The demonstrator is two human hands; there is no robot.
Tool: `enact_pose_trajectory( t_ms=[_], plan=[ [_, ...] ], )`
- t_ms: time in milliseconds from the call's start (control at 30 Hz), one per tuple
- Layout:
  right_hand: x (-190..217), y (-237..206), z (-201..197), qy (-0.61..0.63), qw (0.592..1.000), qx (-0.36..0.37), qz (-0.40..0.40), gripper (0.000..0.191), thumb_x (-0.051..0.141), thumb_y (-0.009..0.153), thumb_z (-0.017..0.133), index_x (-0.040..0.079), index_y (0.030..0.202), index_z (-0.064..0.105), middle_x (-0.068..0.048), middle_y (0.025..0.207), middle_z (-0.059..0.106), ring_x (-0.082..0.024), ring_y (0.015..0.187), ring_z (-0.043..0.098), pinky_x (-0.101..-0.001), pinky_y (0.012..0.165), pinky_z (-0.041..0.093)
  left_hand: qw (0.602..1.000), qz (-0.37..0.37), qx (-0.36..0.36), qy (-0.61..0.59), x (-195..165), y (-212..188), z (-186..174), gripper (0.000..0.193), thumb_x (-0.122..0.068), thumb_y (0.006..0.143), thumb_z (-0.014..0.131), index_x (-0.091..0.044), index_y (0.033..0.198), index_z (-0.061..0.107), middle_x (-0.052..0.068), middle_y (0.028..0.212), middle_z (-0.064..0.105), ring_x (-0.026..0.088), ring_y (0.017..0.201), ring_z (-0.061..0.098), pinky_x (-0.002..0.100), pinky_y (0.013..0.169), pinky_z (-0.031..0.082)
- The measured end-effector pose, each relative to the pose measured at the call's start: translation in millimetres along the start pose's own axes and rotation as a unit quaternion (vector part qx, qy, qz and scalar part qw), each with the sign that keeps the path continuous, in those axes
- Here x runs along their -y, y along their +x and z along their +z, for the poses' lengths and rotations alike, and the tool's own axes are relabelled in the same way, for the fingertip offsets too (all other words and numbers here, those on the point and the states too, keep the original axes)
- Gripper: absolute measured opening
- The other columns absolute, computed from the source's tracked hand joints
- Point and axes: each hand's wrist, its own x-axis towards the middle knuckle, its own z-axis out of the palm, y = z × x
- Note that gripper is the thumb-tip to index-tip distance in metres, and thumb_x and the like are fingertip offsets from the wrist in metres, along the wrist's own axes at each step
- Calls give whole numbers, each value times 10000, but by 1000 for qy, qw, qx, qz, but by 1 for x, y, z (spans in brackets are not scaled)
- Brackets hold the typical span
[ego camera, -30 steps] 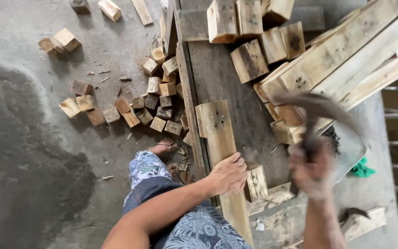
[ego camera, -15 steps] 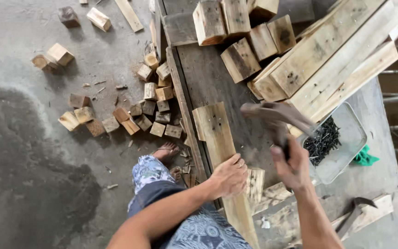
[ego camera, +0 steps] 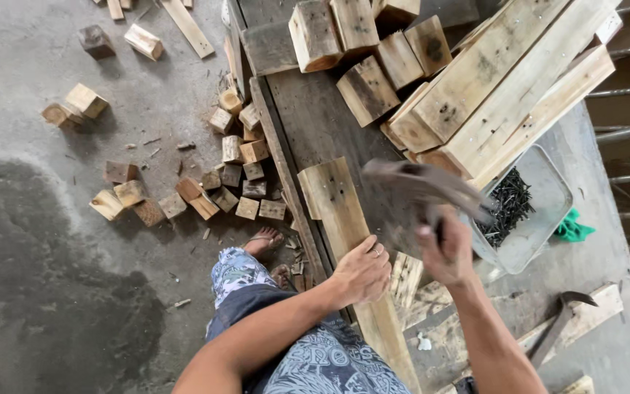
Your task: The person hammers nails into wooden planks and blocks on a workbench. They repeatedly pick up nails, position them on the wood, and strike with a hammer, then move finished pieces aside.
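Gripped tight in right hand (ego camera: 448, 252): blurred hammer (ego camera: 424, 186), raised mid-frame. Plank (ego camera: 344, 219) pressed flat w/ left hand (ego camera: 362, 273). Clear tray (ego camera: 541, 219) of dark nails (ego camera: 508, 204) seen center-right.

**Open bench strip hemmed in on three sides**

A bare band of dark workbench (ego camera: 308, 124) runs up past the end of the pale plank (ego camera: 344, 219), giving a hand free passage there. The right is blocked by stacked timbers (ego camera: 504, 95) and the nail tray (ego camera: 526, 211) (its rim is just beside the raised hammer (ego camera: 421, 186)). Wood blocks (ego camera: 359, 51) close the far end. Off the bench's left edge, scattered offcuts (ego camera: 235, 182) litter the floor.
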Motion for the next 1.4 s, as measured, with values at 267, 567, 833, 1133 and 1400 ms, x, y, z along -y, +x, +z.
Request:
enact_pose_trajectory(
  t_ms=[267, 567, 833, 1133, 1400],
  plan=[
    [-8, 3, 57, -218, 973, 69, 12, 395, 400, 979, 658, 20, 1011, 556, -263, 723, 650, -472, 701, 636, -519, 580, 489, 998, -5, -51, 40, -5, 4, 5, 354, -369, 901, 489, -108, 915, 728, 47, 997, 698, 239, 1101, 586, 460, 1103, 301],
    [22, -180, -44, 45, 923, -209, 320, 228, 247, 1016, 687, 53, 946, 588, -36, 659, 543, -118, 593, 487, -327, 523, 403, 982, 122, 140, -21, 14, 10, -8, 318, -371, 996, 512, -183, 830, 708, 14, 837, 724, 187, 859, 670, 425, 871, 374],
    [37, -379, 44, 2, 805, -422, 417, 377, 120, 887, 799, 8, 1209, 637, -14, 936, 637, -87, 840, 561, -254, 740, 484, 959, 70, 239, -134, 11, 62, -20, 665, -398, 816, 701, -35, 1318, 460, 224, 1276, 536, 393, 1088, 597, 478, 866, 508],
    [38, -379, 122, -153, 786, -492, 343, 605, 118, 906, 778, 10, 1449, 535, -245, 1395, 600, -457, 1295, 575, -496, 1083, 467, 862, 230, 420, -167, -1, 155, 10, 557, -314, 814, 803, -211, 1329, 615, 108, 1348, 542, 342, 1218, 584, 451, 1049, 475],
    [40, -385, 115, -143, 787, -464, 380, 619, 127, 882, 800, 12, 1435, 549, -233, 1373, 589, -452, 1309, 531, -500, 1111, 428, 832, 199, 499, -139, 10, 83, 18, 357, -429, 1007, 576, -165, 1178, 746, 132, 1146, 696, 324, 1161, 631, 431, 1019, 502]
  ],
)
